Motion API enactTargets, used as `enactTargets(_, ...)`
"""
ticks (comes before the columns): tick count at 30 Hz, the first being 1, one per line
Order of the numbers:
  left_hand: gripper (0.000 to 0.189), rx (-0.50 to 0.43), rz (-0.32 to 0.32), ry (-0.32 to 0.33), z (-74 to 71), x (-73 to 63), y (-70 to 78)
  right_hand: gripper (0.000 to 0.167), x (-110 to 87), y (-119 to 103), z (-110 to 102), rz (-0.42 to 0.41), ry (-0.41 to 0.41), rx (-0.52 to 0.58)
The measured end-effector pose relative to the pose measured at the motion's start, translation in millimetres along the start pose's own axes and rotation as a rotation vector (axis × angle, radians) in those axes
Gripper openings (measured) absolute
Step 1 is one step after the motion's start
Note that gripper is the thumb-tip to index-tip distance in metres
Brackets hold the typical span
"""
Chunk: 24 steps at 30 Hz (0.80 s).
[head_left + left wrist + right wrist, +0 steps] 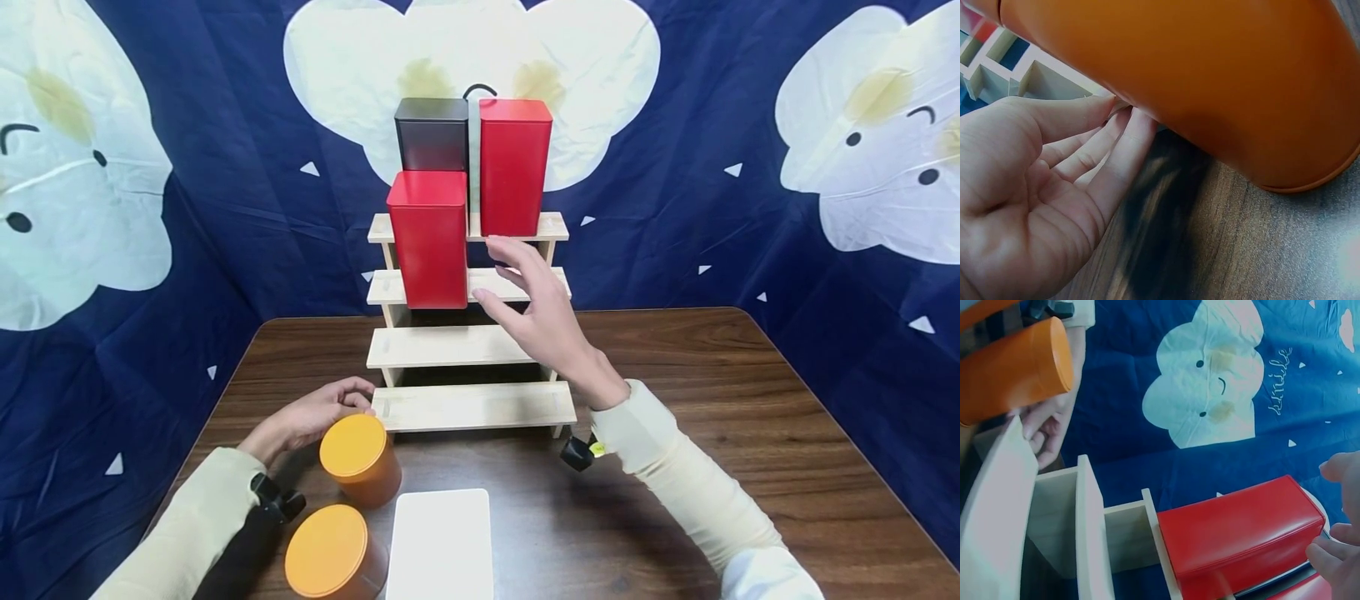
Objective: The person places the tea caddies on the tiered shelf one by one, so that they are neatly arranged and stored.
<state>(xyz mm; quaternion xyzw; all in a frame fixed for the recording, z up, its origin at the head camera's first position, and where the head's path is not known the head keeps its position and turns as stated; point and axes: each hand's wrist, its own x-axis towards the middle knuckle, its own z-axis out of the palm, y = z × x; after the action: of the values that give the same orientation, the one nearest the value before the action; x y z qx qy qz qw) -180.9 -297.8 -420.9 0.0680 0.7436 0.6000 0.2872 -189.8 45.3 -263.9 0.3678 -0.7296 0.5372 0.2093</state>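
A stepped wooden shelf [457,407] stands on the table. My left hand [318,414] is at the left end of its lowest step, thumb and fingers pinching the board's edge; an orange round canister [1210,75] partly hides the fingertips. My right hand [543,312] hovers in front of the upper steps, fingers apart and holding nothing. Just left of it, a red rectangular tin [429,242] stands upright on the second step from the top. On the top step stand a black tin [433,133], partly hidden, and another red tin [516,167].
A second orange canister [330,552] stands at the table's front left, near my left sleeve. Beside it is a white rectangular tin [441,546]. A blue cloth [637,225] with cloud faces hangs behind the brown wooden table [675,367] and along its sides.
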Motion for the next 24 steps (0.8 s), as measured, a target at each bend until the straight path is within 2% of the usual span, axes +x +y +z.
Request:
enactTargets(6, 0.050, -0.001, -0.001, 0.001, -0.3, 0.8, -0.1, 0.058, -15.0, 18, -1, 0.016, -0.046, 0.064)
enactTargets(15, 0.050, -0.003, -0.003, 0.002, 0.1, 0.4, 0.1, 0.061, -40.7, 5, -3, 0.026, -0.153, 0.197)
enactTargets(24, 0.049, 0.001, -0.001, 0.000, -0.3, 0.6, -0.2, 0.066, -70.9, -5, 1, 0.056, -0.244, 0.266)
